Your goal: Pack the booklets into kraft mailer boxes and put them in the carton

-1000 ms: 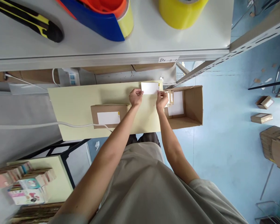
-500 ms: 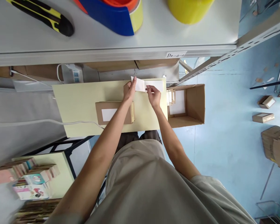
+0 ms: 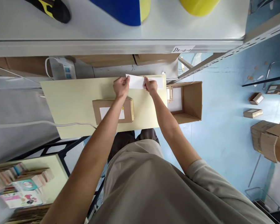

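Observation:
A blank white paper sheet, perhaps a label, is stretched between my two hands over the far edge of the pale yellow table. My left hand pinches its left end between thumb and fingers. Further right, my right hand grips it with closed fingers. Another white strip shows just beyond the right hand; whether it joins the sheet I cannot tell. Nearer my body lies a closed cardboard box with a white label, partly covered by my left forearm.
An open cardboard carton stands against the table's right end. Above the far edge runs a grey shelf with a black and yellow utility knife and a blue tape dispenser. A white cable crosses the left side. Books are stacked lower left.
My hands have drawn slightly apart, the left one moving left, and the paper between them looks straighter and flatter. The right hand's fingers have closed more. The whole view has shifted a little.

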Demonstrator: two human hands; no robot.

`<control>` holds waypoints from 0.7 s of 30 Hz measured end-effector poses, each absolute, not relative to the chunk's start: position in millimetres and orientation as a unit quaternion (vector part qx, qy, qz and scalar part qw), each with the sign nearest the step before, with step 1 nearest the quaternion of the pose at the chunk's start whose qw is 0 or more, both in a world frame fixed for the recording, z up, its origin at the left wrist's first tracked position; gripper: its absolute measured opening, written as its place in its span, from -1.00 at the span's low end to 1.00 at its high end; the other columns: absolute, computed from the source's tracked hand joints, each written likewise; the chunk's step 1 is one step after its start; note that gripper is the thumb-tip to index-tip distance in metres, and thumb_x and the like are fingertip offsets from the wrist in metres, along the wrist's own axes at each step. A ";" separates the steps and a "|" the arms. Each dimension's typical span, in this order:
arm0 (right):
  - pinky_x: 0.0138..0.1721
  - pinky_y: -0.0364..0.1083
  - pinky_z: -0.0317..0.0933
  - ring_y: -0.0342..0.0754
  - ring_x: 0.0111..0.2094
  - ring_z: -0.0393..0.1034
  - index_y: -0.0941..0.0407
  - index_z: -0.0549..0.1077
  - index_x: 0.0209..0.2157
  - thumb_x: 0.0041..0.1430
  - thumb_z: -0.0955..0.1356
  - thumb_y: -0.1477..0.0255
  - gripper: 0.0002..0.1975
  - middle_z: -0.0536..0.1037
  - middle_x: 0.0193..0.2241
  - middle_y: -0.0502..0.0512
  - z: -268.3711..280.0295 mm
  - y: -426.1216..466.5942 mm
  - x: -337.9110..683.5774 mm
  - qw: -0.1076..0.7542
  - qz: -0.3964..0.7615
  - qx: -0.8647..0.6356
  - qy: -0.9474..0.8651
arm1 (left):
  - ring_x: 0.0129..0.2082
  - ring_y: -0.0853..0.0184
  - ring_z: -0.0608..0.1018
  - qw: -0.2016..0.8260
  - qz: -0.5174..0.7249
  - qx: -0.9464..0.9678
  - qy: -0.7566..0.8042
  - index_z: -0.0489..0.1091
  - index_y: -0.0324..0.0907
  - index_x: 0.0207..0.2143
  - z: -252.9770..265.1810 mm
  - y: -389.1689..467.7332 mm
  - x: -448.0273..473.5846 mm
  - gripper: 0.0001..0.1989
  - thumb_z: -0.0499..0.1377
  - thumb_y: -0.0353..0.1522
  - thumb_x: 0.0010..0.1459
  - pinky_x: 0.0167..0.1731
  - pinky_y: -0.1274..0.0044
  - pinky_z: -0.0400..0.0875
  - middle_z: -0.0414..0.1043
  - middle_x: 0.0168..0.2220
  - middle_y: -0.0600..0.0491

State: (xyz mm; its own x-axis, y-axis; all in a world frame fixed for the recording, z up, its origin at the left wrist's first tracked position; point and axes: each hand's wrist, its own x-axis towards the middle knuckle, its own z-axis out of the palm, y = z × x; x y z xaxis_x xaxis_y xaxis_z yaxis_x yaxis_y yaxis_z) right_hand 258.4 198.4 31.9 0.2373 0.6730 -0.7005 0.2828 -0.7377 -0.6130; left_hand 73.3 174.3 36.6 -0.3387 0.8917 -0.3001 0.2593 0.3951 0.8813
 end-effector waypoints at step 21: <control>-0.59 -0.22 0.16 -0.23 -0.74 0.18 0.06 0.38 -0.59 0.61 0.41 0.06 -0.35 0.34 -0.75 -0.13 28.6 204.0 259.3 0.172 0.525 -0.779 -0.297 | -0.05 0.16 0.69 0.326 0.412 0.346 0.777 0.55 -0.10 -0.24 74.3 175.5 62.1 -0.60 0.32 0.03 0.43 0.08 0.36 0.61 0.66 -0.15 -0.05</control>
State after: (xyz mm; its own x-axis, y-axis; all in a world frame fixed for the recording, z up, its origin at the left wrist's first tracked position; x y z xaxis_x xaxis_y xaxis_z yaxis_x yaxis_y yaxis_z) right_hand 259.3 204.0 28.6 0.2717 0.6433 -0.7158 0.2819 -0.7644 -0.5799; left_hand 62.1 175.5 74.3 -0.5473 0.8071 -0.2215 0.2693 0.4204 0.8665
